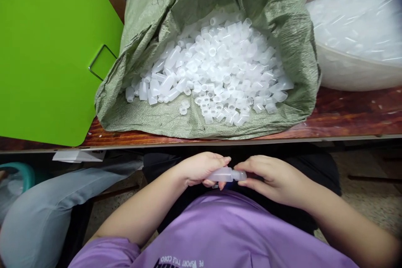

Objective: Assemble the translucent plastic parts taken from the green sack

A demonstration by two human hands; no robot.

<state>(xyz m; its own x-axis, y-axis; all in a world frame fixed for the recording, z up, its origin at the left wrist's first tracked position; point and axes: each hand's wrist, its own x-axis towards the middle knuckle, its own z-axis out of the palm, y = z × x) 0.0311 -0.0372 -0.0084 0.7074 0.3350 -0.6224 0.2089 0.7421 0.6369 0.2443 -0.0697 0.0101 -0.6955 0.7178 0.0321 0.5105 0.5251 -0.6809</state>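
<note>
At the table edge (345, 137), woven sack (150, 119) heaped with plastic pieces (213, 58); plastic bottle (221, 174) gripped by left hand (204, 167), clear tip (241, 175) pinched by right hand (273, 178).

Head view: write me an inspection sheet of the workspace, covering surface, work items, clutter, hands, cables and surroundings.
Surface: reddish-brown wooden table, small white scraps near its front edge.
Work items: small plastic bottle with a translucent end piece; open woven sack holding many loose plastic pieces.
Clutter: green board left of the sack; heaped pale container on the right.
Hands: left hand holds the bottle; right hand pinches the end piece.
Cables: nothing seen.
Surroundings: another person's trouser leg and a teal-rimmed bin, lower left.
</note>
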